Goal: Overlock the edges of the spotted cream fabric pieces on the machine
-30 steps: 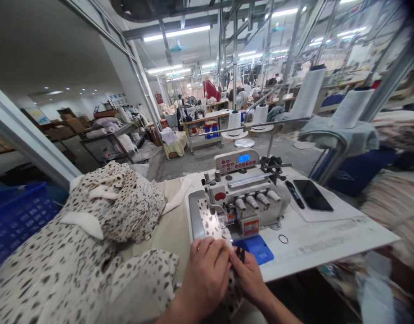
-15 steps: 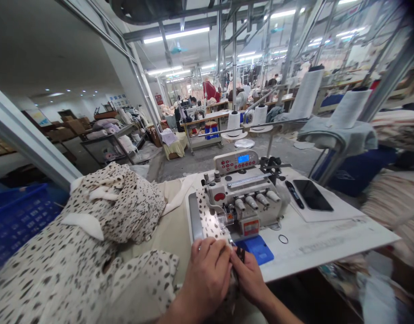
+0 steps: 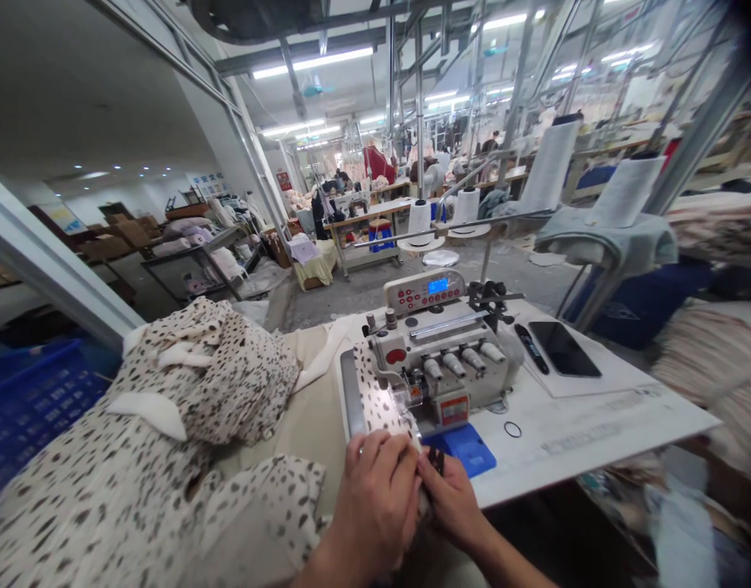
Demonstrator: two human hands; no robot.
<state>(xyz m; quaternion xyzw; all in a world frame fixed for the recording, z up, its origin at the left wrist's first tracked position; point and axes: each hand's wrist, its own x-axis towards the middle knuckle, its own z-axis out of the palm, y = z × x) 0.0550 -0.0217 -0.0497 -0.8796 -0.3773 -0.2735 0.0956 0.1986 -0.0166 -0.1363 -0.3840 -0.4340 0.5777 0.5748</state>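
Observation:
My left hand [image 3: 375,494] and my right hand [image 3: 452,498] are pressed together at the table's front edge, both closed on a piece of cream fabric with dark spots [image 3: 375,400]. The fabric runs from my fingers up under the presser foot of a grey overlock sewing machine [image 3: 440,359]. A dark part of the fabric shows between my thumbs. More of the same spotted fabric [image 3: 167,441] lies heaped to the left of my hands.
A phone [image 3: 562,349] and a dark tool [image 3: 531,349] lie on the white table [image 3: 596,416] right of the machine. Thread cones [image 3: 419,219] stand behind it. A blue crate [image 3: 33,400] is at far left. Other workstations and shelves fill the background.
The spotted fabric has fed a little further back through the machine. My hands stay together at the same spot. The view has shifted slightly.

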